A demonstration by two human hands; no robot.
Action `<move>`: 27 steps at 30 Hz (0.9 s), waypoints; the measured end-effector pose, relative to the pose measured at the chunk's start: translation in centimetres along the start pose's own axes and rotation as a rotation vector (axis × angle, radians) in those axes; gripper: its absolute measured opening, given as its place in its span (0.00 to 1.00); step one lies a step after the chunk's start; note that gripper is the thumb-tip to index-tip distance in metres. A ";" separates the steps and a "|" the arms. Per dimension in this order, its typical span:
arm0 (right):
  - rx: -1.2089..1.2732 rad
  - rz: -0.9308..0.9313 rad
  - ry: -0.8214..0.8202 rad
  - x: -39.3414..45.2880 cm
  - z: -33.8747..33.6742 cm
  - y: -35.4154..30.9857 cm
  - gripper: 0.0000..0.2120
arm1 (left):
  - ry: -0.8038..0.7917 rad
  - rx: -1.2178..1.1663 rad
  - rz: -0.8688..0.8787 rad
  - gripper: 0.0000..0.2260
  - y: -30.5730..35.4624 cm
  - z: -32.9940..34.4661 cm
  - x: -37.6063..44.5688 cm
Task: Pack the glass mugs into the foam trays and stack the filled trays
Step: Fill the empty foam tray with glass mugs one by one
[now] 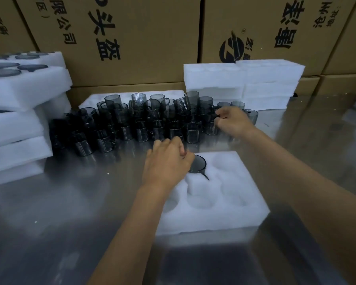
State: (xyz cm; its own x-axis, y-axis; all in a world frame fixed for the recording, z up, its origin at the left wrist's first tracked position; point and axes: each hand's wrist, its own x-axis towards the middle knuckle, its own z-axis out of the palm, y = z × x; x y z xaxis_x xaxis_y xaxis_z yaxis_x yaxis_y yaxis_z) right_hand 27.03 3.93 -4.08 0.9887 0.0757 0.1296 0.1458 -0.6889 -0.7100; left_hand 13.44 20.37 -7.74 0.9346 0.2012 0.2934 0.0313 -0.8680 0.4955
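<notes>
Head view: left hand (169, 161) is over the far-left pocket of the open foam tray (243, 214), fingers curled on the rim of a smoked glass mug (198, 164). Mug sits upright in that pocket, long axis vertical, handle pointing toward me and to the right into the slot cut in the foam. I judge it nearly seated, though I can't tell if the base has bottomed out; the hand hides the far side.

Right hand (231, 121) is reaching out to the right end of the loose mug cluster (132, 122) on the steel table (60, 212). Fingers are bent round a mug (212, 125) at the edge of the group; looks like a pinch at its handle or rim, but blur keeps me from saying which.

Key relation for the next move: the tray's other pockets all look empty and lie toward me and to the right of the left hand, directly below and nearer than the right hand. So the right hand is the closer one to fill the next pocket; it needs to pull back toward me with the mug kept vertical, handle turned to match the slot.

Filled trays (19, 87) are stacked at left, empty trays (243, 83) at the back right, cardboard boxes (132, 38) behind.
</notes>
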 end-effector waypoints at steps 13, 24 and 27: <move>-0.042 0.073 0.198 7.9 2.0 0.0 0.17 | -0.023 0.099 0.031 0.08 0.2 0.3 0.0; 0.276 0.086 0.194 4.1 0.2 -0.7 0.14 | -0.036 0.090 0.041 0.08 -0.1 0.3 0.1; 0.395 0.054 0.206 -0.3 -0.7 -0.4 0.07 | -0.030 0.076 0.051 0.07 -0.3 0.1 0.0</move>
State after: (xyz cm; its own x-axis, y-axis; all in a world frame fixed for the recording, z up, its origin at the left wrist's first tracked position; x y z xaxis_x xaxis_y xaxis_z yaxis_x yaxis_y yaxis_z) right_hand 26.67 3.70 -3.39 0.9734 -0.1256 0.1917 0.1359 -0.3569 -0.9242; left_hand 13.49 20.54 -7.96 0.9458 0.1430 0.2917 0.0090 -0.9090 0.4166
